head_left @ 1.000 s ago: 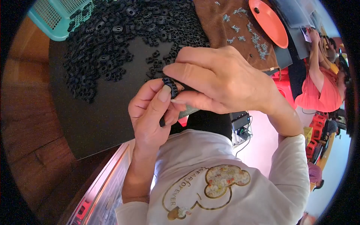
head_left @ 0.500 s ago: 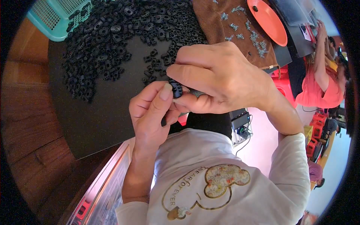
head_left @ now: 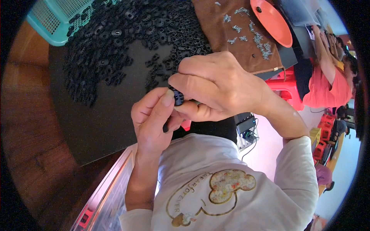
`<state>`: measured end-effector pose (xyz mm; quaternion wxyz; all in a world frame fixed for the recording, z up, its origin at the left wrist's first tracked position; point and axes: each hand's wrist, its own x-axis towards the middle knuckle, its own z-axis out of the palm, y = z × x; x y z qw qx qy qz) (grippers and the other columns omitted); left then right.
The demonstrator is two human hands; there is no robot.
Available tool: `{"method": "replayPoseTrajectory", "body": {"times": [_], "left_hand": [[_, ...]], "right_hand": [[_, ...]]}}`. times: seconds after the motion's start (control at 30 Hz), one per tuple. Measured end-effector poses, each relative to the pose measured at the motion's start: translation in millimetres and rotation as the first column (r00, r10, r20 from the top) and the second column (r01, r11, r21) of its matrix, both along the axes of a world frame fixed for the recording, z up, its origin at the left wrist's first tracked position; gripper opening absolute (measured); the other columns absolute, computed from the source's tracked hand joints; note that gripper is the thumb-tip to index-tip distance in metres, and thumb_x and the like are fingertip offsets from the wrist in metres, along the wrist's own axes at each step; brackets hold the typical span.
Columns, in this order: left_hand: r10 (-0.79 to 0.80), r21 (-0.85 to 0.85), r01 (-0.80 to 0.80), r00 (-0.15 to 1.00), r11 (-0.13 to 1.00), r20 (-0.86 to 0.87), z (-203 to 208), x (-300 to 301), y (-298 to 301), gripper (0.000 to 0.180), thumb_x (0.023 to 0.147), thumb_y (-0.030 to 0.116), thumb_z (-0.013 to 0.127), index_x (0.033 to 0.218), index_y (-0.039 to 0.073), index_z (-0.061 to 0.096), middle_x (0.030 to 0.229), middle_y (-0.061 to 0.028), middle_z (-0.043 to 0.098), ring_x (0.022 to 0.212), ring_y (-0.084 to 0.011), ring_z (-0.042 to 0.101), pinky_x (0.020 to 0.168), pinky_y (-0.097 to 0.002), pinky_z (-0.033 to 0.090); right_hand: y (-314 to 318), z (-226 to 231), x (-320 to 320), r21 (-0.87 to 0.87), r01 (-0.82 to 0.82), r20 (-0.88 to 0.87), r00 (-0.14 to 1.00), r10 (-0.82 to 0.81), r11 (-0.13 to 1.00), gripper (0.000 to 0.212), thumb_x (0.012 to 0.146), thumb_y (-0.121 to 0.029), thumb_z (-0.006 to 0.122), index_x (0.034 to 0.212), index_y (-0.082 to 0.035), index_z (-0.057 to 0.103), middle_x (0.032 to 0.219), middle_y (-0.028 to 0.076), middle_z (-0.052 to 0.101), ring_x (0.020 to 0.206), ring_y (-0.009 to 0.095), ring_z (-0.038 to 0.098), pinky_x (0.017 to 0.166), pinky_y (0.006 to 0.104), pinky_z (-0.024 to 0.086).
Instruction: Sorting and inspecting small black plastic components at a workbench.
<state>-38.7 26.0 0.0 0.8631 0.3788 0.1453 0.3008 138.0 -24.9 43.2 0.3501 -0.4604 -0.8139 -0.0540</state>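
Note:
Between my two hands is a small black ridged plastic part [head_left: 178, 98], partly covered by fingertips. The thumb and fingers of my left hand [head_left: 152, 119] pinch it from the left. My right hand [head_left: 223, 86] closes on it from the other side with bent fingers, and whatever else its fingertips may hold is hidden. Just beyond the hands, a big heap of similar black plastic parts [head_left: 104, 50] spreads over the dark tabletop [head_left: 84, 131]. Small metal springs [head_left: 262, 44] lie in loose clusters on a brown cloth [head_left: 216, 30] at the far right.
An orange plate [head_left: 283, 32] with one dark piece on it rests by the cloth. At the far left stands a green plastic basket [head_left: 42, 29]. Right of the table are a red stool [head_left: 287, 88] and a person in a coral shirt [head_left: 327, 90].
The black part has tilted a little between my fingers, and both hands keep their grip. The view has shifted slightly. At the right, the other person's arm has moved.

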Motion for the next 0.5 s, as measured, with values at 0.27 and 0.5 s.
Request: {"method": "replayPoseTrajectory", "body": {"times": [0.27,0.5], "left_hand": [[-0.019,0.041,0.021,0.999,0.999,-0.047,-0.1,0.8,2.2,0.03,0.1,0.019,0.045,0.101,-0.005,0.062,0.071,-0.0109,0.062,0.047,-0.004,0.037,0.043,-0.0192,0.028],[0.019,0.06,-0.013,0.995,0.998,-0.1,5.1,2.0,3.4,0.031,0.099,0.02,0.044,0.1,-0.005,0.062,0.071,-0.0125,0.063,0.045,-0.0046,0.037,0.043,-0.0191,0.03]], "right_hand": [[-39.2,17.8,103.4,-0.1,0.601,-0.067,0.791,-0.608,0.793,0.033,0.082,-0.027,0.072,0.093,0.002,0.062,0.073,0.013,0.055,0.064,0.022,0.056,0.06,0.0347,0.046],[-75.9,7.5,227.4,-0.107,0.859,0.129,0.511,-0.85,0.501,0.039,0.088,-0.037,0.063,0.1,0.001,0.067,0.084,0.018,0.066,0.071,0.032,0.064,0.066,0.0371,0.05]]}}
